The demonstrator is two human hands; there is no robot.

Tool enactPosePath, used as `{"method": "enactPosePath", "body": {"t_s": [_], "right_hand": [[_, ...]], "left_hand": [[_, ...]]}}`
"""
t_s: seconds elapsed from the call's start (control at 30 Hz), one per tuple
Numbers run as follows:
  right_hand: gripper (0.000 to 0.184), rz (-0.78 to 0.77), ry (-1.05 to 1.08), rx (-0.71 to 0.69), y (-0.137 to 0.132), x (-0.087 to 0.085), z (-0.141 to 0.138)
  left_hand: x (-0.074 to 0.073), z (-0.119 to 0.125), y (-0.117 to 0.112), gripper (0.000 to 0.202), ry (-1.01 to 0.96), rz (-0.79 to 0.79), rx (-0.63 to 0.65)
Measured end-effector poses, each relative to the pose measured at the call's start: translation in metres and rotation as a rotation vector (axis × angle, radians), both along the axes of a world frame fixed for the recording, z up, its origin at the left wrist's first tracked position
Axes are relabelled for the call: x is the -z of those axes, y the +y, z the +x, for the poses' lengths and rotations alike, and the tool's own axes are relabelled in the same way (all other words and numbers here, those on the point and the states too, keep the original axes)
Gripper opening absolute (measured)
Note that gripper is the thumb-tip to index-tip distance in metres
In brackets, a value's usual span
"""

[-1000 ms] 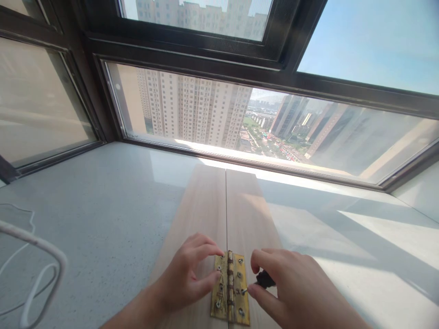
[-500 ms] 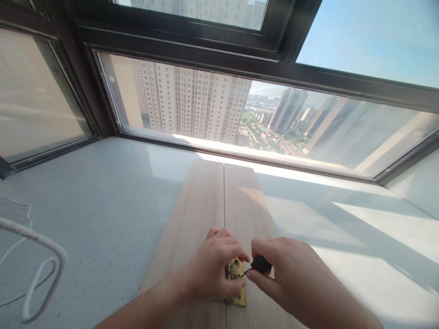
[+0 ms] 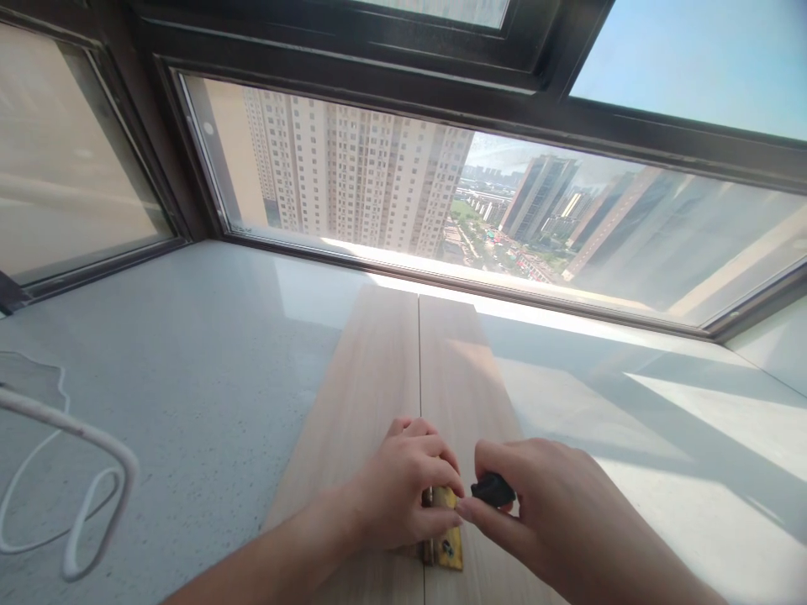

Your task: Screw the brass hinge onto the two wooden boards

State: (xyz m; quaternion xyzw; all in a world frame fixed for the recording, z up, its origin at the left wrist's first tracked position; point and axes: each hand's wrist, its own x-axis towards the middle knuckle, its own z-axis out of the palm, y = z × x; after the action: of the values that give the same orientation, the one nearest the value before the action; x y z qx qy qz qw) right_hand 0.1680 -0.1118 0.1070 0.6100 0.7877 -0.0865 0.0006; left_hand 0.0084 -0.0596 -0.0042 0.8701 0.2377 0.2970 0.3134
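A brass-coloured hinge [image 3: 449, 550] lies across the seam between two pale wooden boards [image 3: 371, 361]. My left hand [image 3: 409, 487] is curled over it, thumb and forefinger bent around its upper part and covering much of it. In the hinge's lower right leaf a dark screw or hole shows. My right hand [image 3: 535, 496] grips the black handle of a screwdriver [image 3: 493, 490] just right of the hinge. The screwdriver's shaft and tip are hidden behind the fingertips, and the two hands nearly touch.
The boards lie on a pale speckled sill [image 3: 214, 361]. A thick white looped cable or tube [image 3: 123, 454] and a thinner white cable [image 3: 25, 470] are at the left. Beyond the boards stands a dark-framed window [image 3: 441, 281], with tall buildings outside. Sunlight and shadow stripe the right side.
The view has shifted slightly, so boards and hands appear a little further right. The screwdriver's thin shaft, visible before, is now hidden. My left thumb and forefinger still surround the hinge.
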Motion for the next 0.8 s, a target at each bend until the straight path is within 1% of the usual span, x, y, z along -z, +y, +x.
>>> {"method": "enactPosePath", "body": {"t_s": [0.13, 0.23, 0.4, 0.6, 0.8], "right_hand": [[0.016, -0.006, 0.002, -0.021, -0.003, -0.001, 0.0], [0.016, 0.0, 0.025, -0.021, -0.004, -0.002, -0.003], [0.014, -0.001, 0.054, -0.031, -0.005, 0.0, -0.005], [0.016, 0.043, 0.043, -0.03, -0.004, 0.004, -0.005], [0.012, -0.001, 0.027, -0.033, -0.006, 0.004, -0.004]], "left_hand": [[0.0, 0.0, -0.001, 0.006, -0.016, -0.024, 0.029], [0.002, 0.001, -0.001, 0.004, -0.036, -0.026, 0.043], [0.009, 0.003, -0.001, 0.011, -0.066, -0.005, 0.051], [0.011, 0.004, -0.001, 0.011, -0.05, -0.022, 0.064], [0.014, 0.004, -0.002, 0.006, -0.047, -0.009, 0.064]]}}
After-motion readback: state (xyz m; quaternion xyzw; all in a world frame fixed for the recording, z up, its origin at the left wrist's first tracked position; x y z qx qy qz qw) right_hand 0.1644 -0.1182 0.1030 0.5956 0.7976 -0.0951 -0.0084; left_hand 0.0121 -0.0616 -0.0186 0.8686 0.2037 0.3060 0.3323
